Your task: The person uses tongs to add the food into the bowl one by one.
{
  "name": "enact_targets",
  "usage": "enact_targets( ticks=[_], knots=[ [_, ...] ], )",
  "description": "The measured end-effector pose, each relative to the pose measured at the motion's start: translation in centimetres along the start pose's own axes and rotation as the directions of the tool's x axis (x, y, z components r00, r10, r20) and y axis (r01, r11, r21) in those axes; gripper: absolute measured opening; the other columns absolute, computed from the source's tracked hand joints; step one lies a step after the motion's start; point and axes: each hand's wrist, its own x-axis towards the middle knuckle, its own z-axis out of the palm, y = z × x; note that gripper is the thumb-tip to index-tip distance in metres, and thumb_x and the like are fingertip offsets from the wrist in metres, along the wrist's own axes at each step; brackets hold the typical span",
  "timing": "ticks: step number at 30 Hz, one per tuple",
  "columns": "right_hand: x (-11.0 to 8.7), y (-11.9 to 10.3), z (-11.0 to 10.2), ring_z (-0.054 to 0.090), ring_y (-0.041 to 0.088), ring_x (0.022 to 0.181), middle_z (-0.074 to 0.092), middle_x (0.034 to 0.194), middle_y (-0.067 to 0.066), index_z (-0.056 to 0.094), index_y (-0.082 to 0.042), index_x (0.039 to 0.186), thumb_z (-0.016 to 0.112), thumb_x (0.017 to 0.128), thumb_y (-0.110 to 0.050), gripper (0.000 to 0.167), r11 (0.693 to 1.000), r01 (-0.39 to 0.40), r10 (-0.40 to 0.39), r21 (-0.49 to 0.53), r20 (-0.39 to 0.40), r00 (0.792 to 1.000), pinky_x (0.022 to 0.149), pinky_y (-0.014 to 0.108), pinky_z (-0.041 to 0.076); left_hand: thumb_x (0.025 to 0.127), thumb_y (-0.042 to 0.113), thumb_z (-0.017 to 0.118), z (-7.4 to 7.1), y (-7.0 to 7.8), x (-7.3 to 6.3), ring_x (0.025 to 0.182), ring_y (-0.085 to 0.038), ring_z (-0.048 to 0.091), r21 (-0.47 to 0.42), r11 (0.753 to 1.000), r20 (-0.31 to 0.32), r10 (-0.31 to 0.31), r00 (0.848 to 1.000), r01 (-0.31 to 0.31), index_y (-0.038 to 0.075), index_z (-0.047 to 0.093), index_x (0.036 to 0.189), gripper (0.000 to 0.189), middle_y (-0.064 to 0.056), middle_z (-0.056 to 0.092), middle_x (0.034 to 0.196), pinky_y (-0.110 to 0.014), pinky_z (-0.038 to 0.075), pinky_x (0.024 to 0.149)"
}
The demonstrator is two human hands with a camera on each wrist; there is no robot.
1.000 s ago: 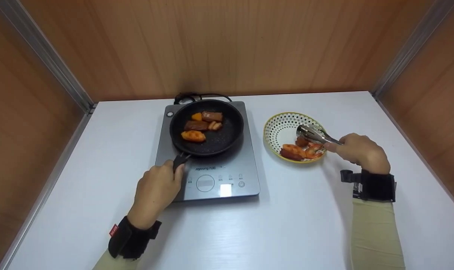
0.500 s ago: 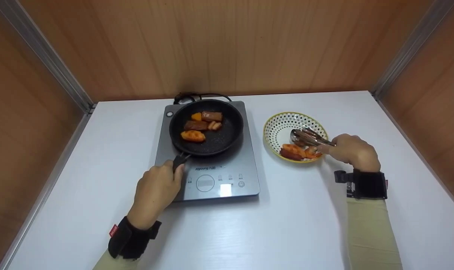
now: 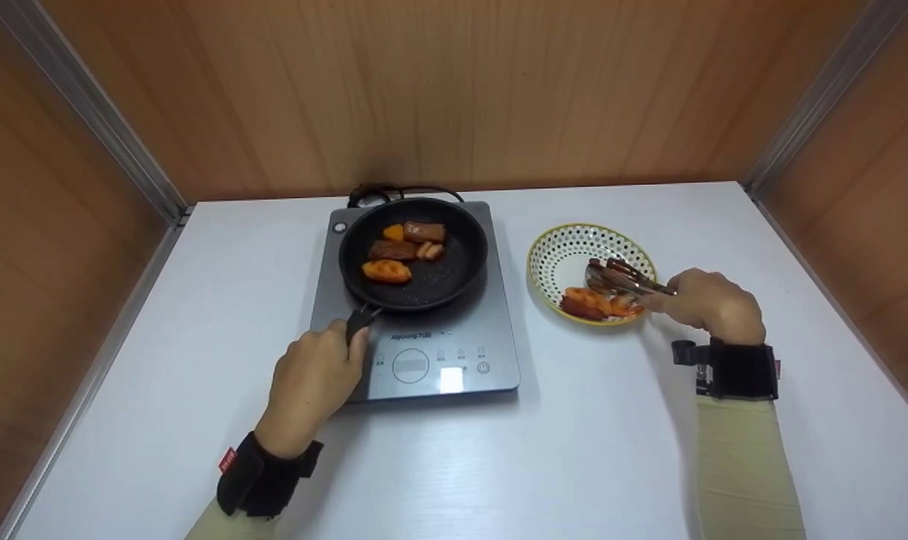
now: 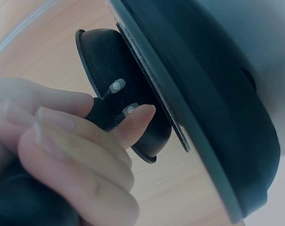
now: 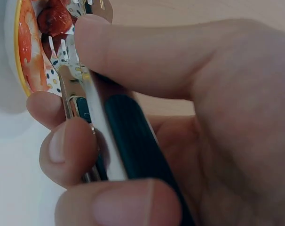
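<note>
In the head view my left hand (image 3: 311,375) grips the black handle (image 3: 360,321) of a frying pan (image 3: 454,277), which sits on a grey induction cooker (image 3: 461,322). The left wrist view shows its fingers curled round the handle below two rivets on the pan wall (image 4: 105,52). My right hand (image 3: 713,304) holds metal tongs (image 3: 623,280) with dark green grips (image 5: 133,136). The tong heads are down in a dotted, yellow-rimmed plate (image 3: 551,259), at a dark reddish chunk (image 5: 55,20). Beside them lie an orange piece (image 3: 585,298), a dark red piece (image 3: 580,309) and a shrimp (image 3: 625,306).
In the pan are brown meat strips (image 3: 392,250), an orange piece (image 3: 386,271), a small yellow-orange chunk (image 3: 393,232) and a pinkish piece (image 3: 429,251). A black cable (image 3: 371,196) lies behind the cooker. Wooden panels (image 3: 454,90) enclose the white table (image 3: 574,450).
My right hand has moved a little left, and the tongs have come down over the dark chunk in the plate. My left hand and the pan have stayed in place.
</note>
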Motion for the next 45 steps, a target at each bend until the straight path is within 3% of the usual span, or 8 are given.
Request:
enact_targets(
  ticks=[7,14,19,23,32,39,45],
  knots=[
    [1.1,-0.2,0.7,0.064,0.045,0.109,0.063,0.132,0.033,0.057,0.004,0.145,0.058,0.103,-0.058,0.075,0.999,0.013,-0.014,-0.029,-0.057,0.998,0.078,0.058,0.052,0.109,0.026,0.059,0.1,-0.1,0.0,0.055,-0.023,0.051,0.008,1.000,-0.006,0.012,1.000,-0.012,0.001,0.061,0.085,0.035,-0.008,0.053,0.064,-0.034,0.036,0.046],
    [2.7,-1.9,2.2,0.061,0.044,0.102,0.064,0.132,0.034,0.058,0.002,0.147,0.064,0.102,-0.053,0.071,0.996,0.049,-0.062,-0.071,-0.186,0.981,0.076,0.057,0.050,0.109,0.027,0.059,0.0,0.0,0.0,0.056,-0.023,0.051,-0.003,1.000,0.014,-0.011,1.000,0.011,0.001,0.061,0.087,0.034,-0.008,0.053,0.064,-0.034,0.035,0.046],
    [3.3,-2.8,2.9,0.061,0.053,0.117,0.062,0.136,0.035,0.058,-0.002,0.148,0.065,0.102,-0.049,0.067,0.992,0.076,-0.099,-0.102,-0.237,0.967,0.084,0.067,0.051,0.109,0.027,0.059,0.0,0.0,0.0,0.056,-0.023,0.051,-0.003,1.000,0.018,-0.013,1.000,0.013,0.001,0.062,0.088,0.034,-0.008,0.053,0.064,-0.033,0.035,0.047],
    [3.2,-3.0,3.1,0.063,0.054,0.116,0.063,0.135,0.035,0.058,-0.002,0.149,0.067,0.102,-0.050,0.068,0.991,0.078,-0.102,-0.106,-0.238,0.966,0.082,0.066,0.052,0.109,0.027,0.059,0.0,0.1,0.0,0.056,-0.023,0.052,0.000,1.000,0.019,-0.015,1.000,0.015,0.001,0.062,0.087,0.034,-0.008,0.054,0.065,-0.034,0.036,0.047],
    [2.4,-2.2,2.4,0.059,0.039,0.095,0.067,0.122,0.029,0.062,0.001,0.142,0.070,0.098,-0.052,0.069,0.997,0.047,-0.060,-0.068,-0.200,0.978,0.070,0.050,0.047,0.109,0.027,0.060,0.0,0.1,0.0,0.054,-0.021,0.052,-0.013,1.000,0.013,-0.015,1.000,0.015,0.000,0.062,0.087,0.034,-0.008,0.055,0.063,-0.032,0.036,0.045],
    [2.4,-1.6,2.1,0.056,0.038,0.092,0.066,0.113,0.024,0.064,-0.001,0.140,0.068,0.099,-0.053,0.066,0.998,0.032,-0.042,-0.053,-0.193,0.980,0.070,0.049,0.045,0.109,0.027,0.060,0.1,0.1,0.0,0.053,-0.021,0.051,-0.018,1.000,0.010,-0.015,1.000,0.015,0.000,0.062,0.087,0.035,-0.008,0.055,0.063,-0.032,0.036,0.045],
    [2.9,-1.6,2.4,0.055,0.041,0.100,0.064,0.127,0.029,0.058,0.000,0.147,0.067,0.100,-0.051,0.070,0.998,0.035,-0.045,-0.053,-0.201,0.978,0.076,0.053,0.047,0.109,0.027,0.060,0.1,0.1,0.0,0.054,-0.021,0.052,-0.019,1.000,0.011,-0.018,1.000,0.019,0.000,0.062,0.087,0.034,-0.008,0.055,0.063,-0.032,0.036,0.045]
  ],
)
